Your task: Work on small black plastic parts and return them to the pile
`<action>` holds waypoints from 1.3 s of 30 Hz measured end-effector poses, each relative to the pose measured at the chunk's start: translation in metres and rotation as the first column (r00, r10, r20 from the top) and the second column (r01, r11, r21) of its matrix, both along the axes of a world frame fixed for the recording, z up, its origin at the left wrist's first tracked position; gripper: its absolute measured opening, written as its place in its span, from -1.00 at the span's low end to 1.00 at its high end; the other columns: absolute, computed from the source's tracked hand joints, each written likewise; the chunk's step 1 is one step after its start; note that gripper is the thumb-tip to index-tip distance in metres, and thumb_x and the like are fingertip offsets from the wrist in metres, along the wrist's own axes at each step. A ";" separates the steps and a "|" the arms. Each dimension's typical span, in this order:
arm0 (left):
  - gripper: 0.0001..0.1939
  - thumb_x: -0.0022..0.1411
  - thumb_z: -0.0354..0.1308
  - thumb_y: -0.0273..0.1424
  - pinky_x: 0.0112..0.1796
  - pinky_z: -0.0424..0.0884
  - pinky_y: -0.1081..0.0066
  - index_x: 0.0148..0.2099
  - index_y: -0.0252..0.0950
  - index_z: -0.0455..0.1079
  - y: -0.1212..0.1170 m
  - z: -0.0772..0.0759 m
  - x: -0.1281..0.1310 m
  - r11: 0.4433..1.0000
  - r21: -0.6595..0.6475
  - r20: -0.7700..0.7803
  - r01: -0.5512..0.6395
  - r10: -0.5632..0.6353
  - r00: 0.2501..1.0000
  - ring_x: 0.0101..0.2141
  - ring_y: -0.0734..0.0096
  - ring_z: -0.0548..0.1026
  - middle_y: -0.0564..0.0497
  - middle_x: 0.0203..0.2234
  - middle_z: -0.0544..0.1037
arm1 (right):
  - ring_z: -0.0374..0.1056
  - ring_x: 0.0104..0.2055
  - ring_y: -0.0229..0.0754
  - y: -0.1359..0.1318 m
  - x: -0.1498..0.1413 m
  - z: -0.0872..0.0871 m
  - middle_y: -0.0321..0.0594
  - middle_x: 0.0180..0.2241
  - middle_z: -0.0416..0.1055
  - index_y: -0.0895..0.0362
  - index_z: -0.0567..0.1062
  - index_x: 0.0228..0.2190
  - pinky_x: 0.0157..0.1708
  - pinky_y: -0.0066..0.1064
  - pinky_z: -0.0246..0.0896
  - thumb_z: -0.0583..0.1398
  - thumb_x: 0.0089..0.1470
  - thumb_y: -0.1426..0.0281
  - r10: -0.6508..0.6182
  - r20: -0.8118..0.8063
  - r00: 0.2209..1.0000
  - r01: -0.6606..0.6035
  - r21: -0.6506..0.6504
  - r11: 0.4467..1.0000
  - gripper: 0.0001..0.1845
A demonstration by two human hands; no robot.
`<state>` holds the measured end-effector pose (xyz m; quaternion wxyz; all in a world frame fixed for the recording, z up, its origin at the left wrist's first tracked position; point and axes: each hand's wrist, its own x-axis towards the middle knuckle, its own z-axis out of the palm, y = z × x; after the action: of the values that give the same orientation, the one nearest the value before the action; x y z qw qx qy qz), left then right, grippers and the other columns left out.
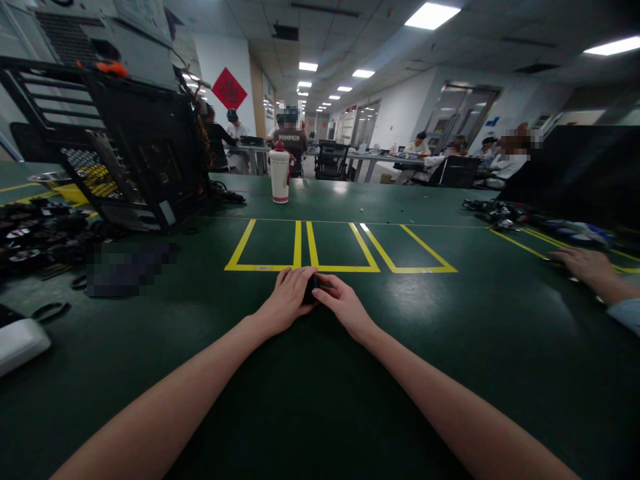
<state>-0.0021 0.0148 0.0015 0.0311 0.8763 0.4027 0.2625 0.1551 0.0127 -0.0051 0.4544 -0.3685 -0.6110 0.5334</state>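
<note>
Both my hands meet at a small black object (312, 291) low over the green table (320, 373), just in front of the yellow tape outlines (345, 269). My left hand (289, 295) is curled over its left side and top. From the right, my right hand (344, 301) holds it between thumb and fingers. Most of the object lies behind my fingers, so its kind cannot be made out. Whether it rests on the table is not clear.
A black computer case (145, 147) stands at the left beside a heap of dark parts (40, 233). A cream bottle (281, 175) stands beyond the tape. Cables (505, 213) lie at the right, near another person's hand (585, 267). A white object (20, 343) sits at the left edge.
</note>
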 end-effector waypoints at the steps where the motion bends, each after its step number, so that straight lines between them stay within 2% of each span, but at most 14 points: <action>1: -0.41 0.06 0.06 -0.45 0.05 -0.02 0.13 0.10 -0.27 -0.12 0.000 0.000 0.000 1.000 0.001 -0.001 0.002 -0.002 1.000 0.02 0.24 0.16 -0.10 -0.03 0.22 | 0.24 -0.09 -0.17 0.000 0.000 0.000 -0.23 -0.15 0.29 0.06 0.31 -0.19 -0.09 -0.24 0.16 0.16 -0.10 0.38 0.011 -0.009 1.000 -0.011 0.001 1.000 -0.66; 9: -0.43 0.07 0.05 -0.44 0.05 -0.02 0.16 0.09 -0.29 -0.10 0.002 -0.002 0.000 1.000 0.017 0.003 0.005 -0.005 1.000 0.01 0.25 0.17 -0.11 -0.03 0.22 | 0.27 -0.16 -0.20 -0.003 -0.002 0.001 -0.27 -0.21 0.29 0.05 0.32 -0.28 -0.20 -0.31 0.24 0.15 -0.09 0.37 0.008 -0.047 0.999 -0.006 0.042 0.999 -0.76; 15: -0.42 0.06 0.06 -0.44 0.04 -0.01 0.14 0.10 -0.27 -0.10 0.003 -0.005 0.001 1.000 0.028 0.013 0.006 -0.006 1.000 0.01 0.24 0.18 -0.10 -0.03 0.22 | 0.22 -0.08 -0.19 0.000 -0.001 -0.001 -0.23 -0.14 0.28 0.04 0.29 -0.17 -0.09 -0.26 0.16 0.16 -0.09 0.37 -0.020 -0.005 1.000 0.020 0.022 1.000 -0.64; 21: -0.41 0.03 0.06 -0.47 0.03 0.00 0.13 0.09 -0.28 -0.10 0.004 -0.006 0.001 0.999 0.055 0.003 -0.004 0.004 1.000 0.00 0.23 0.18 -0.11 -0.03 0.23 | 0.26 -0.15 -0.22 -0.002 -0.003 0.000 -0.27 -0.23 0.32 0.07 0.31 -0.25 -0.12 -0.32 0.17 0.17 -0.11 0.39 0.026 -0.066 0.997 -0.023 0.039 0.999 -0.71; 25: -0.39 0.03 0.08 -0.43 0.04 -0.01 0.13 0.10 -0.27 -0.11 0.001 -0.005 0.001 0.999 0.050 0.021 -0.003 0.002 1.000 0.01 0.23 0.18 -0.11 -0.03 0.22 | 0.28 -0.20 -0.23 -0.001 -0.003 -0.001 -0.27 -0.26 0.32 0.07 0.33 -0.28 -0.18 -0.33 0.21 0.14 -0.08 0.33 -0.007 -0.050 0.999 0.009 0.046 0.999 -0.76; 31: -0.32 -0.03 0.11 -0.40 0.06 -0.06 0.11 0.11 -0.29 -0.13 -0.004 0.001 0.001 1.000 0.022 0.007 0.007 -0.007 1.000 0.03 0.19 0.14 -0.13 -0.01 0.19 | 0.24 -0.10 -0.20 0.002 0.000 -0.002 -0.23 -0.16 0.30 0.08 0.31 -0.19 -0.07 -0.25 0.14 0.15 -0.09 0.36 -0.007 -0.012 1.000 0.007 0.011 1.000 -0.66; 35: -0.35 0.00 0.05 -0.42 0.05 -0.06 0.09 0.12 -0.28 -0.15 -0.006 0.004 0.001 1.000 0.008 0.001 0.006 -0.006 1.000 0.03 0.19 0.14 -0.12 -0.01 0.19 | 0.25 -0.11 -0.21 -0.001 0.000 0.000 -0.25 -0.20 0.31 0.08 0.31 -0.22 -0.06 -0.28 0.15 0.18 -0.13 0.40 0.041 -0.064 0.997 -0.040 0.011 0.999 -0.66; 39: -0.36 0.01 0.04 -0.43 0.06 -0.06 0.11 0.12 -0.29 -0.13 -0.006 0.004 0.001 1.000 0.003 0.000 0.003 -0.003 1.000 0.03 0.21 0.14 -0.12 -0.01 0.19 | 0.26 -0.14 -0.22 -0.002 -0.002 0.001 -0.28 -0.23 0.32 0.07 0.32 -0.27 -0.09 -0.30 0.17 0.17 -0.12 0.39 0.006 -0.076 0.997 -0.003 0.038 0.999 -0.72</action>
<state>-0.0014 0.0087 0.0051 0.0300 0.8770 0.4008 0.2632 0.1535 0.0104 -0.0043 0.4827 -0.3379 -0.6041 0.5365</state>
